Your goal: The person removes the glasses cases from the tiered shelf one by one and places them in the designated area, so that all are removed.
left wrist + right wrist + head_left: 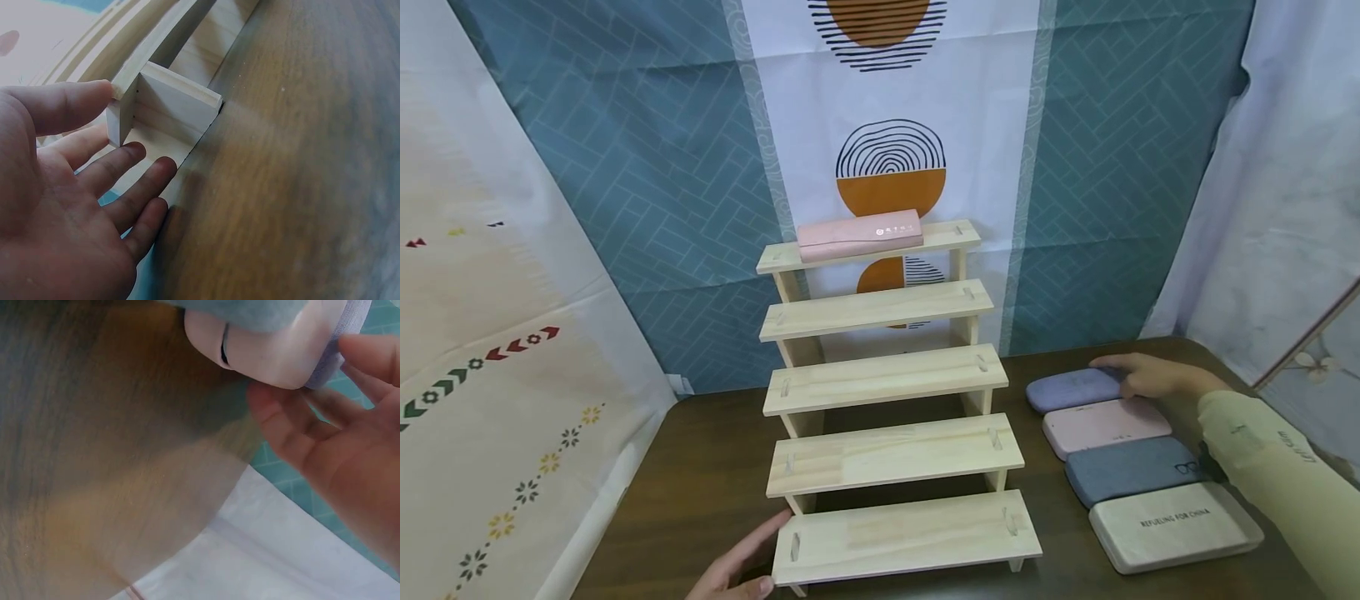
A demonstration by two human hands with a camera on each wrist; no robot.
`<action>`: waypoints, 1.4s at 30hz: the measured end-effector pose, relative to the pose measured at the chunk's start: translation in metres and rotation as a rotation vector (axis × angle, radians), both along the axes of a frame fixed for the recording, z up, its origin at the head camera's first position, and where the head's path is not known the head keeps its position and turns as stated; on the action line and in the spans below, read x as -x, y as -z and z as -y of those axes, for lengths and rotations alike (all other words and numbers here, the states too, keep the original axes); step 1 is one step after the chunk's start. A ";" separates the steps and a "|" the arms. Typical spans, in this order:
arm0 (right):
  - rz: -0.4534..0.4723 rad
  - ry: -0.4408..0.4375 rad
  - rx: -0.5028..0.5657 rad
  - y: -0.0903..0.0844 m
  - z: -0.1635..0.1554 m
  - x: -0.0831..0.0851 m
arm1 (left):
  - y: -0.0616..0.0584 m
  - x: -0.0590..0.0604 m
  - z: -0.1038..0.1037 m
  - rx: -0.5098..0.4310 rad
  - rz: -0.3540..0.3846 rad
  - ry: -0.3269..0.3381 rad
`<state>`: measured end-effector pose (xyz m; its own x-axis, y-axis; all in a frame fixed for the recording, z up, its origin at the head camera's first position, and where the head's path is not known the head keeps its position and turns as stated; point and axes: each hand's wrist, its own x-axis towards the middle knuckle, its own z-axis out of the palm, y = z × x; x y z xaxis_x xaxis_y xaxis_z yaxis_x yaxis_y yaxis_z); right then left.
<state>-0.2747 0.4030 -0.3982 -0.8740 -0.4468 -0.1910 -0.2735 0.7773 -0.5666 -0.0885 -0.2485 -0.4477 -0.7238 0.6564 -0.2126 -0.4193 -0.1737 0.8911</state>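
Note:
My left hand [733,571] grips the left end of the bottom step of a pale wooden stepped stand [910,533]; in the left wrist view the thumb [81,103] lies against the board's end and the other fingers spread below. On the right, my right hand [1150,377] holds the right end of a purple glasses case [1071,389], its index finger along the far edge. Next to it lies a pink glasses case [1105,425], seen close to the fingers [281,428] in the right wrist view. A pink flap case [857,237] rests on the stand's top step.
Toward me from the pink case lie a blue-grey glasses case [1131,468] and a white case [1176,529] with lettering, in a close row. All stand on a dark wooden table [700,475]. A patterned blue-green cloth [647,167] hangs behind, with pale cloths at both sides.

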 end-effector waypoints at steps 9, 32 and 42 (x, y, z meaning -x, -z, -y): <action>-0.019 0.048 -0.051 -0.002 0.004 0.003 | -0.002 -0.002 0.001 -0.002 -0.004 -0.007; -0.074 0.040 -0.055 -0.032 0.020 0.003 | -0.003 -0.006 -0.002 -0.020 -0.068 -0.007; -0.222 0.141 0.168 -0.112 0.062 0.019 | -0.001 -0.007 -0.001 -0.112 -0.013 0.018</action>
